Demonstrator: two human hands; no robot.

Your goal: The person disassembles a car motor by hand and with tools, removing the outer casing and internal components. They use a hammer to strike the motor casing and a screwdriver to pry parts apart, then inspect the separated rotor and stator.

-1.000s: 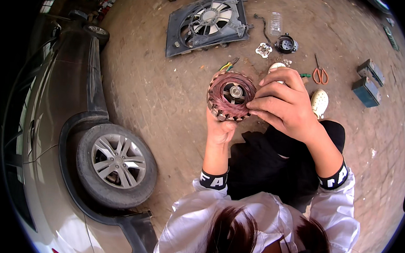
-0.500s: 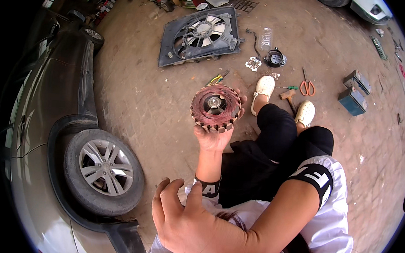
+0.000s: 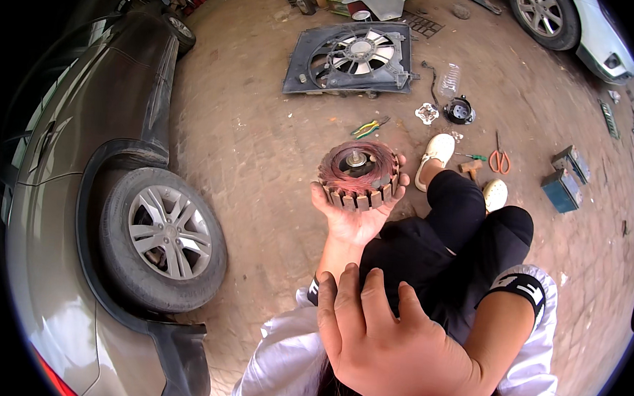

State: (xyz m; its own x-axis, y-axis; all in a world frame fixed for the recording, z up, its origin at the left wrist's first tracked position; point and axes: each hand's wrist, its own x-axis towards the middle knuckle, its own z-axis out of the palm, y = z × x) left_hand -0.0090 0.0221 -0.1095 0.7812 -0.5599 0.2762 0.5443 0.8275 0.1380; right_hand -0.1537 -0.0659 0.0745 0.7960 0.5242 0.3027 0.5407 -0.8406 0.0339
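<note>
My left hand (image 3: 355, 217) is raised palm up and holds a round motor rotor (image 3: 358, 175) with copper windings, slotted metal teeth and a short shaft in its middle. My right hand (image 3: 388, 339) is close to the camera at the lower middle, fingers spread, holding nothing, near my head. Below the rotor are my black-trousered legs and white shoes (image 3: 436, 152).
A grey car with its wheel (image 3: 163, 234) fills the left. On the brick ground lie a radiator fan shroud (image 3: 351, 58), a small black motor housing (image 3: 460, 111), green pliers (image 3: 368, 127), orange scissors (image 3: 499, 160), a hammer (image 3: 470, 169) and blue boxes (image 3: 561, 189). A white car (image 3: 579, 25) stands at the top right.
My right hand left the rotor and came back toward the camera, fingers spread. The left hand keeps holding the rotor up, now alone. The view tilted slightly.
</note>
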